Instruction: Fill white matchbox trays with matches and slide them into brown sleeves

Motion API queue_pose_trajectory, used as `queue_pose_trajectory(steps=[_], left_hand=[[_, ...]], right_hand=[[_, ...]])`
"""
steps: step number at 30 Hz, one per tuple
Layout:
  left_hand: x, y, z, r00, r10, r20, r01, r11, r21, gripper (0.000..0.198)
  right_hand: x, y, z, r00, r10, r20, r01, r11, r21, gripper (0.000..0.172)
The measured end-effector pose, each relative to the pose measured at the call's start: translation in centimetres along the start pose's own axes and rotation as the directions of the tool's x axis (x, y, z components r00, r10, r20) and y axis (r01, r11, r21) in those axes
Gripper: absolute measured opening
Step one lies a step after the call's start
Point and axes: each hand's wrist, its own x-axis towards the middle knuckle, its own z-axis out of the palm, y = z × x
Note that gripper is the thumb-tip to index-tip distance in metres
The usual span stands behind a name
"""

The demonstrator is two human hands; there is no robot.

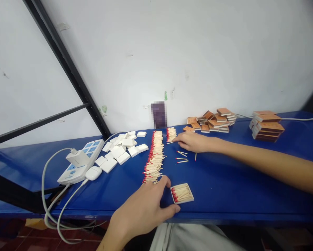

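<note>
My left hand [143, 202] rests at the table's front edge, thumb and index finger spread apart. Between them and just to the right lies a small white matchbox tray [182, 193] filled with red-tipped matches. A long row of matches [155, 157] runs back from my left fingers, red heads to the left. Farther back, my right hand [191, 141] reaches in from the right, fingers bent together at a match [169, 143] beside a shorter row of matches [171, 134]. Several loose matches [182, 161] lie in front of that hand.
White box trays [117, 152] are heaped on the left, beside a power strip [80, 162] with cables and a white case [94, 173]. Orange matchboxes lie in a loose pile [216, 120] and a stack [267, 126] along the wall. A black metal frame [75, 76] stands left.
</note>
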Motion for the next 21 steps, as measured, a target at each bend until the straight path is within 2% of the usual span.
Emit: queue_pose_trajectory(steps=[4,10,16,18,21], left_hand=[[0.1,-0.1,0.0,1.0,0.001,-0.001,-0.001,1.0,-0.007,0.036],[0.5,-0.4,0.0,1.0,0.017,-0.008,-0.017,1.0,-0.025,0.036],[0.9,-0.6,-0.3,0.998,0.051,0.035,-0.047,0.995,-0.087,0.032],[0.9,-0.6,-0.3,0.998,0.05,0.039,-0.046,0.994,-0.097,0.032],[1.0,-0.6,-0.3,0.998,0.043,0.042,-0.038,0.994,-0.101,0.032]], right_hand=[[0.5,0.3,0.9,1.0,0.001,0.01,0.0,0.996,-0.085,0.042],[0.9,0.5,1.8,1.0,0.012,0.015,-0.01,0.99,-0.142,0.035],[1.1,1.0,1.8,0.998,-0.032,-0.047,0.031,0.999,-0.019,0.027],[1.0,1.0,1.2,1.0,0.022,-0.014,-0.022,0.999,0.038,0.023],[0.5,0.7,0.0,0.986,0.13,0.102,-0.143,0.981,0.128,0.018]])
